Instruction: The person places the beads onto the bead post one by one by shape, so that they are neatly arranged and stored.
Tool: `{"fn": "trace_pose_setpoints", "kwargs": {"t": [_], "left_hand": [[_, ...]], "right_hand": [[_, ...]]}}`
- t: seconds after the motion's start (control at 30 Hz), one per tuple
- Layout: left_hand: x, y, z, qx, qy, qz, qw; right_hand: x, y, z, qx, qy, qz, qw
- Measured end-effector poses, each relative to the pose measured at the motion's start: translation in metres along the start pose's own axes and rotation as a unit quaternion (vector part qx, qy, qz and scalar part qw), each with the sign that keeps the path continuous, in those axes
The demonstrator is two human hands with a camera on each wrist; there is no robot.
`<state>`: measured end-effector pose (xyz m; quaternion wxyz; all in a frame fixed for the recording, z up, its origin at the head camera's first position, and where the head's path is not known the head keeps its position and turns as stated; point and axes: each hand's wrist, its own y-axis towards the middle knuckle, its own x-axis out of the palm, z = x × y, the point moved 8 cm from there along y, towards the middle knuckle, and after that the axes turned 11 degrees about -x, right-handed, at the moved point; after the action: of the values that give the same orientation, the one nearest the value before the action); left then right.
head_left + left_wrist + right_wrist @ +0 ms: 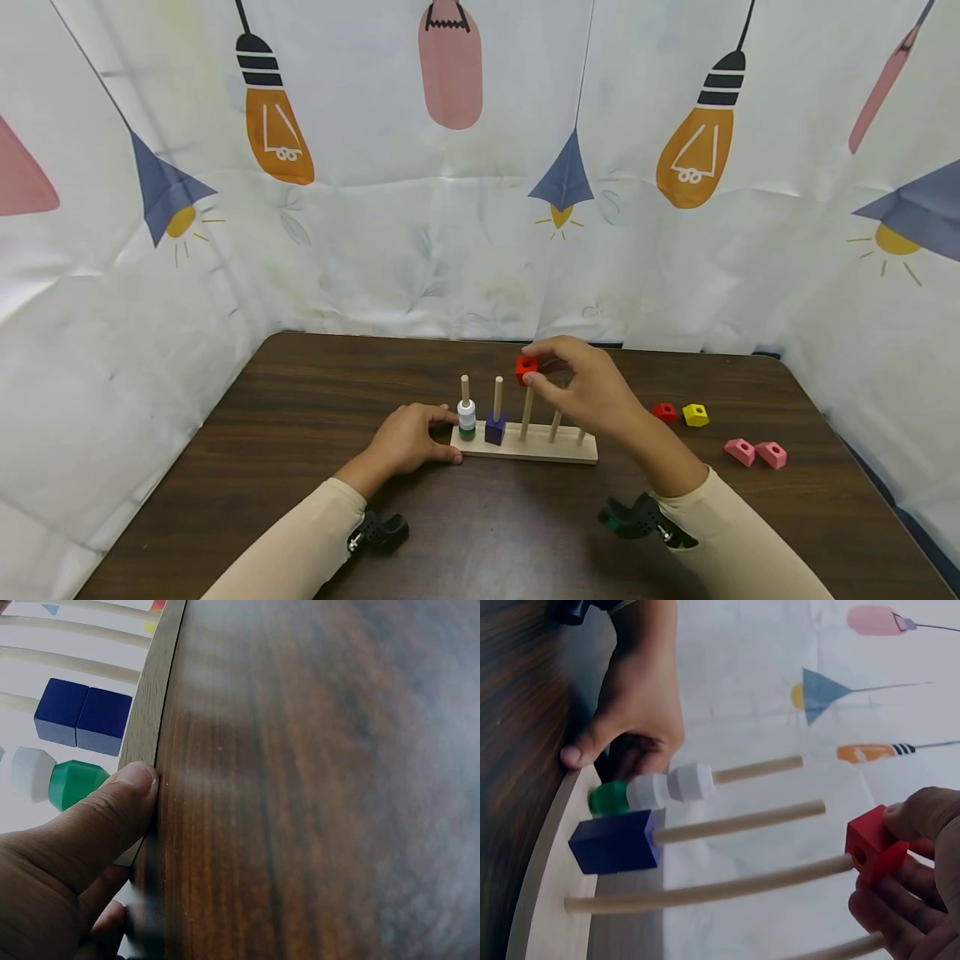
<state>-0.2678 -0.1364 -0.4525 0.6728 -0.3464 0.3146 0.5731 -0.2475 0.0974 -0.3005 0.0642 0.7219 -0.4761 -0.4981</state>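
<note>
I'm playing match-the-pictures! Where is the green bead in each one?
Head view: the green bead is near the middle, below halfway, under the white beads.
Left wrist view: on the left side, around halfway down, next to the left hand.
Right wrist view: on the left side, a bit below halfway.
Shared landmark: the dark purple blocks beside it.

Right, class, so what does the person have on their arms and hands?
Long, plain cream sleeves cover both arms. The left hand and right hand are bare, without gloves. A chunky black device sits near each wrist; the right one shows a hint of green.
</note>
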Motion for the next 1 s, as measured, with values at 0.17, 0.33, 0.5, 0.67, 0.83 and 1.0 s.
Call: {"fn": "trace_pose_setpoints", "kwargs": {"t": [0.17,0.33,0.5,0.67,0.83,1.0], "left_hand": [[0.0,0.0,-0.001,-0.001,0.0,-0.002,1.0],[0.0,0.0,0.0,-0.002,0.0,-0.002,1.0],[-0.001,0.0,0.001,-0.003,0.0,-0.002,1.0],[-0.001,0.0,0.0,-0.003,0.001,-0.005,1.0],[0.0,0.0,0.0,-0.005,0.0,-0.009,0.9999],[0.0,0.0,0.001,-0.007,0.0,-0.011,0.9999]], "right_hand": [[0.006,0.003,-0.002,0.017,-0.007,0.007,1.0],[0.012,0.006,-0.004,0.027,-0.006,0.017,0.999],[0.018,0.007,-0.004,0.035,-0.002,0.029,0.999],[0.022,0.008,-0.006,0.033,-0.002,0.044,0.998],[0.027,0.009,-0.01,0.037,0.011,0.05,0.998],[0.034,0.009,-0.011,0.049,0.028,0.048,0.997]]}}
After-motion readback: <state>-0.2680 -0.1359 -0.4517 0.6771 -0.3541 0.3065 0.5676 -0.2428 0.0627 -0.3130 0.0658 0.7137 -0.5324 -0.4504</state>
